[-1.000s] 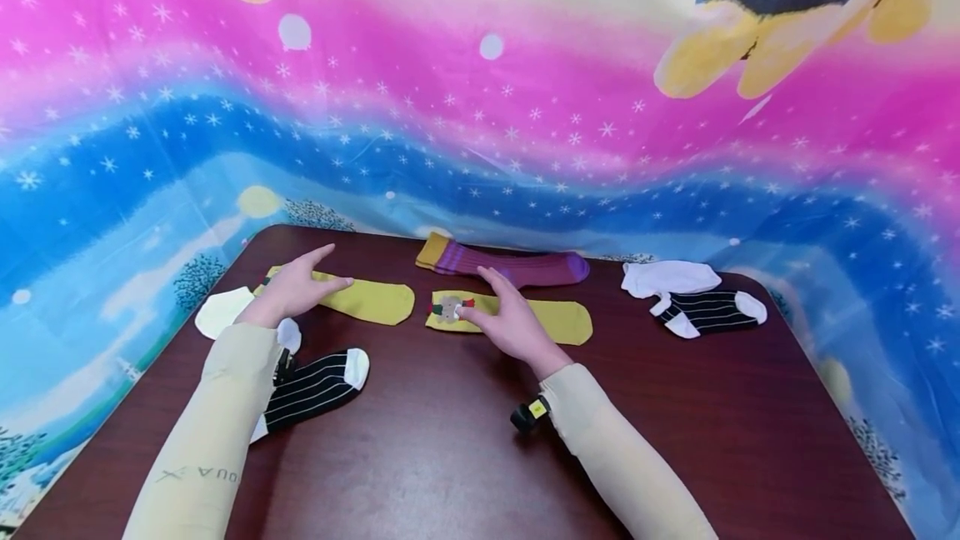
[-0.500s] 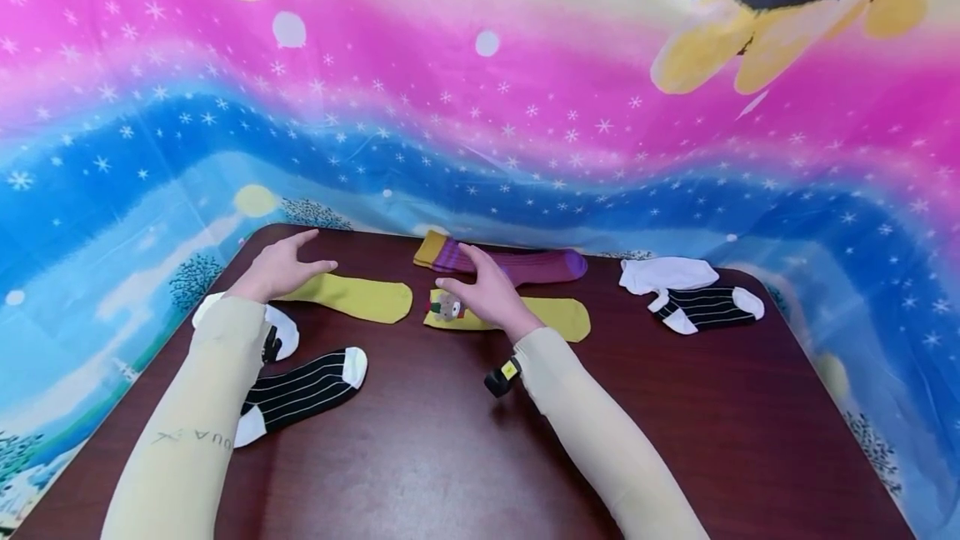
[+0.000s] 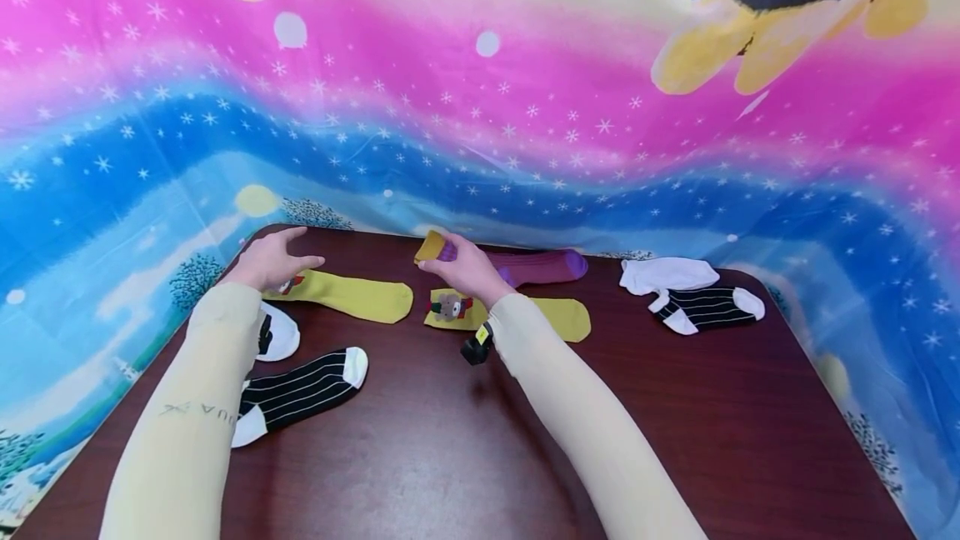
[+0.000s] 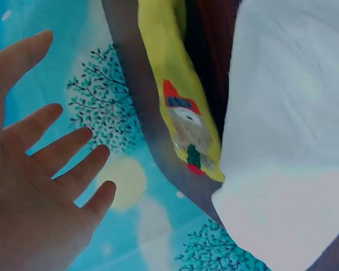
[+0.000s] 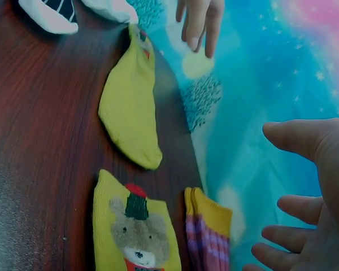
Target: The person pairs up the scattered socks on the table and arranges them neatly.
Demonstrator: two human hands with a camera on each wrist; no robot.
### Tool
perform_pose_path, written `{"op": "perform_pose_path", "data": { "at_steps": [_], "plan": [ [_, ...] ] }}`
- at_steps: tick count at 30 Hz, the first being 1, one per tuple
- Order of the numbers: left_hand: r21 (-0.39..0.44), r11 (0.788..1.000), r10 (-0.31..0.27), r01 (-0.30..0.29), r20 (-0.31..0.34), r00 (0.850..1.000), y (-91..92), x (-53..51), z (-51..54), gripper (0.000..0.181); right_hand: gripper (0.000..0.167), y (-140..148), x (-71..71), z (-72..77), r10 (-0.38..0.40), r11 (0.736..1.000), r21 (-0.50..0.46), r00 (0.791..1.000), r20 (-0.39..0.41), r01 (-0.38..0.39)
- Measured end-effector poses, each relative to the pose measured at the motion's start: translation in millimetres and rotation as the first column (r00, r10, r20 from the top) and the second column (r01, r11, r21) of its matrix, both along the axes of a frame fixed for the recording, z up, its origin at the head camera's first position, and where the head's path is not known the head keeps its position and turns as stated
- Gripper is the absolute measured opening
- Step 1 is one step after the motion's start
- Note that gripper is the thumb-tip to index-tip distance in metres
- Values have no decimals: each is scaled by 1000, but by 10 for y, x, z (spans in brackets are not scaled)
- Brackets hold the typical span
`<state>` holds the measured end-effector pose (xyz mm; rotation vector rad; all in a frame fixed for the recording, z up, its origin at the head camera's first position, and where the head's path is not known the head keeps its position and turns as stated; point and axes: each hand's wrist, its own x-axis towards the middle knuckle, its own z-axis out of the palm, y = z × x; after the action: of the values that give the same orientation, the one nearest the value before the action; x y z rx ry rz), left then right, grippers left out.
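My right hand [image 3: 468,269] hovers at the mustard-cuffed end of a purple sock [image 3: 543,267]. Its fingers look spread and apart from the cuff in the right wrist view. Just in front lies a yellow sock [image 3: 562,319] with a bear patch, its middle partly covered by my right arm. Over at the left, my left hand [image 3: 262,261] holds nothing, fingers spread, near the cuff end of another yellow bear sock [image 3: 360,297]. A white sock [image 4: 288,101] fills the right of the left wrist view; my left sleeve partly covers it in the head view.
A black striped sock [image 3: 311,390] with white toe and heel lies at the left front. On the right of the dark wooden table [image 3: 420,457], a white sock [image 3: 671,273] sits behind another black striped sock [image 3: 712,311]. A patterned cloth [image 3: 480,107] hangs behind.
My right hand has moved left and away from me, from over the yellow bear sock to the purple sock's cuff. My left hand has drifted slightly left and farther back. The socks have stayed put.
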<state>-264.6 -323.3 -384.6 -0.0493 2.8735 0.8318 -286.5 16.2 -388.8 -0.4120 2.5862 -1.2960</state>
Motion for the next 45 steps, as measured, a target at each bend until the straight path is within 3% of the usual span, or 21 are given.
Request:
{"op": "perform_pose_path", "data": {
  "at_steps": [7, 12, 17, 23, 29, 38, 45],
  "plan": [
    [16, 998, 62, -62, 9, 998, -57, -42, -70, 86, 79, -109, -71, -93, -5, 998, 57, 998, -58, 8],
    [-65, 995, 72, -74, -24, 997, -38, -65, -168, 83, 76, -232, -29, -222, -3, 988, 151, 993, -117, 21],
    [-123, 989, 88, -88, -5, 996, -31, -91, -259, 83, 71, -370, 30, -383, 31, 973, 231, 986, -163, 8],
    [-158, 982, 104, -101, 14, 994, -59, -98, -365, 74, 66, -481, 89, -546, 48, 936, 348, 962, -268, 50],
    [-164, 979, 129, -123, 31, 991, -71, -33, -430, 72, 63, -535, 132, -674, 108, 907, 419, 936, -336, 45],
    [-175, 966, 192, -188, 7, 981, -48, -17, -467, 74, 54, -555, 224, -722, 138, 890, 452, 910, -391, 59],
    [-176, 955, 243, -241, -8, 970, -23, 15, -487, 76, 48, -586, 311, -701, 114, 906, 418, 910, -398, 69]
  ]
}}
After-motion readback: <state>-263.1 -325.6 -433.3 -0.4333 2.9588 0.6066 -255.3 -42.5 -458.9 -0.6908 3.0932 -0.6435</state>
